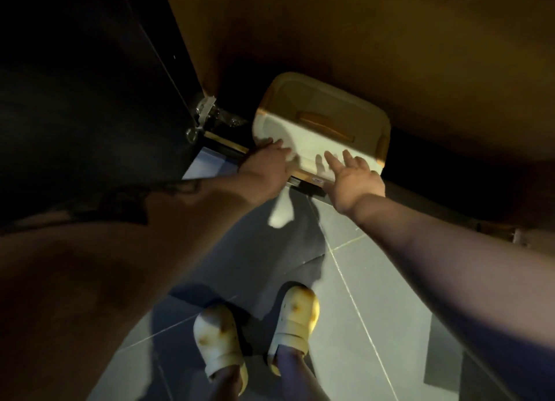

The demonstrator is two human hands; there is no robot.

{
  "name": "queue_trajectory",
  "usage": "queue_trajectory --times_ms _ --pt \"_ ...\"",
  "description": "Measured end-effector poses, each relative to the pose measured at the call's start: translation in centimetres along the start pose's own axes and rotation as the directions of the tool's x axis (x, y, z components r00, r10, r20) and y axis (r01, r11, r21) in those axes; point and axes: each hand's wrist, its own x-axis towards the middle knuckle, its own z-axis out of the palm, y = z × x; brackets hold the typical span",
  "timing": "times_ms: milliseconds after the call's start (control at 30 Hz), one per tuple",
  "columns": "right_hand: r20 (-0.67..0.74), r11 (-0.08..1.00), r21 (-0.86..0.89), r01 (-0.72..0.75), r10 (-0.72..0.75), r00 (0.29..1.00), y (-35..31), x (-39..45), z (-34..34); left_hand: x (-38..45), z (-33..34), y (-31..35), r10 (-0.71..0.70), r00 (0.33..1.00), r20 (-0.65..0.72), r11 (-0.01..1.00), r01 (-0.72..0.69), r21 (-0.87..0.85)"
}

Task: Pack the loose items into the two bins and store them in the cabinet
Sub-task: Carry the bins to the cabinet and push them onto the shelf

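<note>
Head view, frame centre: white bin (pixel 322 124) with tan-trimmed lid, sitting in the dark cabinet (pixel 330 34) opening at floor level. Grey tiled floor (pixel 360 295) below; open door (pixel 90 100) upper left. Left hand (pixel 267 163) and right hand (pixel 356 175), fingers extended, apparently pressing the bin's near face. Pale clogs (pixel 255 331) bottom centre.

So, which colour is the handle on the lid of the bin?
Orange-tan handle on the white bin; head view shows it.
</note>
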Motion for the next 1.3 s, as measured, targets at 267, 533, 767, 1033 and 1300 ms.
queue_trajectory --times_ms 267,533,767,1033,1300 --pt "-0.042 0.994 0.104 -0.017 0.022 0.999 -1.0 -13.7 -11.7 -12.4 -9.8 7.1 -0.018 0.998 -0.057 0.999 0.015 -0.046" --pt "-0.157 0.981 0.192 -0.037 0.068 0.985 1.7 -28.7 -23.8 -23.4 -23.3 16.8 0.153 0.979 -0.133 0.986 -0.160 -0.048" --pt "-0.260 0.912 0.394 -0.111 0.227 0.938 9.9 -41.8 -29.9 -29.8 -30.3 26.1 0.431 0.865 -0.259 0.887 -0.458 -0.056" --pt "-0.537 0.825 0.536 -0.179 0.497 0.682 22.7 -46.8 -34.5 -28.9 -33.7 33.9 0.449 0.788 -0.421 0.868 -0.496 -0.003" --pt "-0.507 0.864 0.440 -0.245 0.465 0.726 31.8 -40.7 -35.2 -21.4 -34.7 41.0 0.307 0.856 -0.416 0.952 -0.269 0.148"
